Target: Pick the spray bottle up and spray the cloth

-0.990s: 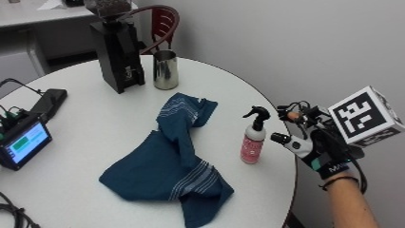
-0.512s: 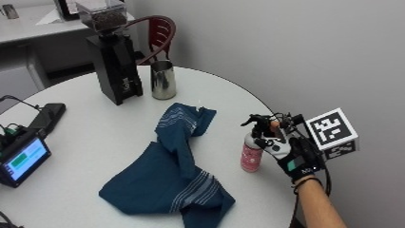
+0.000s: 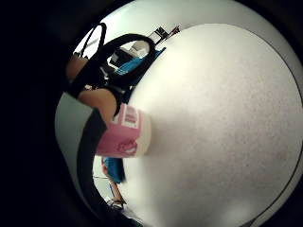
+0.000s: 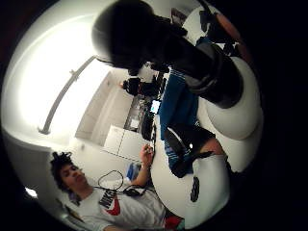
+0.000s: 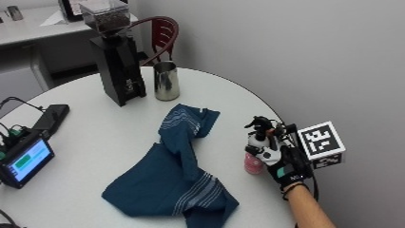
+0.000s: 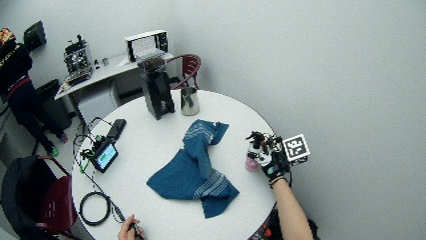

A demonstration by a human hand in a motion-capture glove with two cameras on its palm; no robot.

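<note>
Even, soft indoor light, faint shadows on the round white tabletop (image 5: 114, 142). A bright ceiling glare washes out the thumb-side palm view; both palm views curve strongly toward dark rims.

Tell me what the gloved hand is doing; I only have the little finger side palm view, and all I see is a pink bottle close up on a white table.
Observer: The outside view shows the right hand wrapped around the spray bottle near the table edge.
Operator: Say whether it is lifted.
Observer: Not that I can tell; its pink base looks to be on the table in the outside view.
Operator: Give me the cloth's position.
Observer: The blue cloth lies crumpled at the table's middle, beside the bottle and apart from it.
Operator: Name anything else nearby.
Observer: A metal cup and a black grinder stand at the table's far side, beyond the cloth.
</note>
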